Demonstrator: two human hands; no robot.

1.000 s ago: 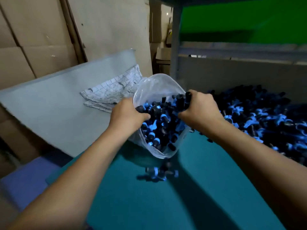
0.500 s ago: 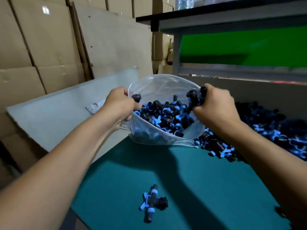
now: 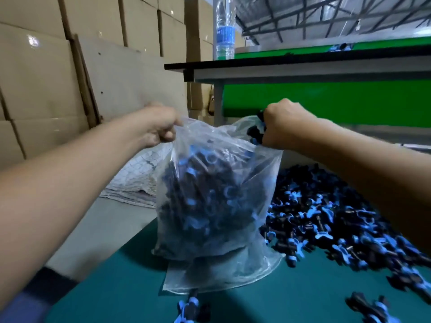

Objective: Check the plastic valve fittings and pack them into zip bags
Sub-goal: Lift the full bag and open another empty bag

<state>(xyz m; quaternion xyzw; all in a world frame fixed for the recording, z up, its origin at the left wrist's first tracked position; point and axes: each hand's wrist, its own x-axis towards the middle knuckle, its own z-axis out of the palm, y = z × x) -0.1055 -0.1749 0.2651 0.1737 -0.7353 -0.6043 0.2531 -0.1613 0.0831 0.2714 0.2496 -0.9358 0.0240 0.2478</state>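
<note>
A clear zip bag (image 3: 217,201) filled with black and blue valve fittings hangs upright over the teal table (image 3: 291,299), its bottom touching the surface. My left hand (image 3: 161,129) pinches the bag's top left edge. My right hand (image 3: 277,127) grips the top right edge together with a few black and blue fittings (image 3: 256,131). A big heap of loose fittings (image 3: 345,220) lies on the table to the right of the bag. A few stray fittings (image 3: 191,308) lie in front of the bag.
A checked cloth (image 3: 137,180) lies on a grey board (image 3: 98,234) to the left. Cardboard boxes (image 3: 37,73) stand stacked behind. A second table with a green panel (image 3: 326,99) stands beyond, with a water bottle (image 3: 225,29) on it.
Both hands have raised the bag by its top edges, so it now hangs upright instead of lying tilted open. The view has tipped upward.
</note>
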